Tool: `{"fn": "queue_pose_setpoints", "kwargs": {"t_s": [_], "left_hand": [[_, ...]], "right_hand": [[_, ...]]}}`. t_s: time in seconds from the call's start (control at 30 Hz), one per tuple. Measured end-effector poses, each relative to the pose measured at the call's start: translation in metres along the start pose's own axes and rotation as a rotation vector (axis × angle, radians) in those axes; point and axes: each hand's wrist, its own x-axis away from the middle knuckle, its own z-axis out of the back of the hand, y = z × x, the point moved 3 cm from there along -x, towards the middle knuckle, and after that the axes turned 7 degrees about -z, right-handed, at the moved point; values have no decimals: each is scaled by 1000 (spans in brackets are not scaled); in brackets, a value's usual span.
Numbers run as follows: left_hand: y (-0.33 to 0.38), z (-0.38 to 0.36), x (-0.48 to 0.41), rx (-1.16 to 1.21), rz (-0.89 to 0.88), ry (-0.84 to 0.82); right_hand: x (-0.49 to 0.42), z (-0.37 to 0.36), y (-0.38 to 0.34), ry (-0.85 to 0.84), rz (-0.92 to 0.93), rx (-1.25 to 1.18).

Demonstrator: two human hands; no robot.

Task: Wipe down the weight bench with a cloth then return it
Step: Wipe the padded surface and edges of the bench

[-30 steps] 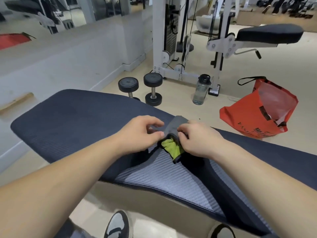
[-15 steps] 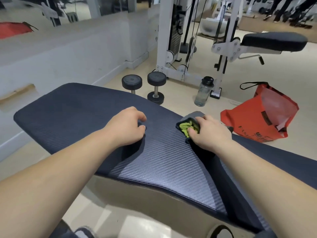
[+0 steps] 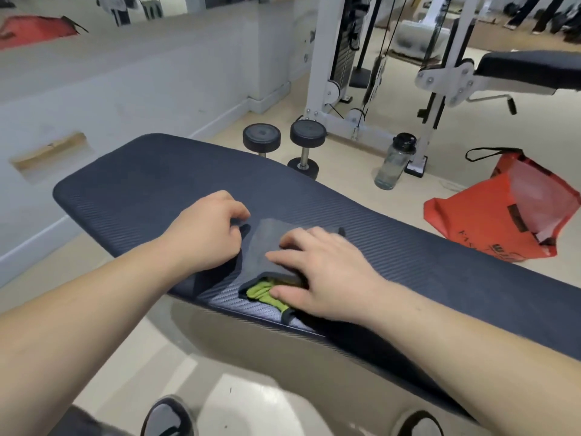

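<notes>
The weight bench (image 3: 151, 190) has a dark ribbed pad that runs across the view from left to right. A grey cloth (image 3: 265, 243) with a lime-green inner side lies on the pad near its front edge. My right hand (image 3: 317, 272) lies flat on the cloth with straight, spread fingers and presses it down. My left hand (image 3: 207, 231) rests on the pad just left of the cloth, its fingers curled at the cloth's upper left corner, which it seems to pinch. Part of the cloth is hidden under my right palm.
Two black dumbbells (image 3: 305, 143) stand on the floor behind the bench, beside a clear water bottle (image 3: 394, 162). An orange bag (image 3: 509, 215) lies on the floor at the right. A white cable machine (image 3: 339, 58) and another padded seat (image 3: 528, 70) stand further back.
The cloth was bunched under my right hand further back on the pad; now it lies spread out nearer the front edge. My right hand has flattened on it and my left hand has moved to its corner.
</notes>
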Motion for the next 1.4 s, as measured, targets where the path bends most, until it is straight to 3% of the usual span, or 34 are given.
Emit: {"fn": "queue_pose_setpoints", "kwargs": {"t_s": [0.17,0.27,0.33,0.47,0.57,0.67,0.8,0.87,0.93,1.1,1.2,1.27,1.4], "left_hand": [[3,1,2,26,-23,-8],[0,5,4,15,-4,-36],[-2,11,7,3,14,-41],[-7,16,24,-50,15,-77],[-9,19,32,-66,42,-91],[-4,18,35,-49,31,-81],[-4,10,47,-11,-15,-69],[-8,6,56,-28,-49,-87],[-10,3,61,-60,-90,-100],[-4,3,53,-22,-141,-17],[-1,1,44,7,-125,-22],[-3,1,39,29,-113,-20],[-20,13,30,42,-40,6]], "right_hand": [[-12,6,83,75,-404,20],[-7,6,92,98,-616,23],[-4,6,59,64,-547,69],[11,0,-33,19,-165,68],[17,5,-40,10,-66,45],[24,13,-1,-19,-168,37],[41,24,70,-100,-532,144],[55,23,82,-80,-602,202],[66,19,64,-46,-550,253],[61,1,-18,85,-172,227],[36,1,-14,35,-99,152],[14,7,9,-8,-235,98],[-25,9,60,93,-577,115]]}}
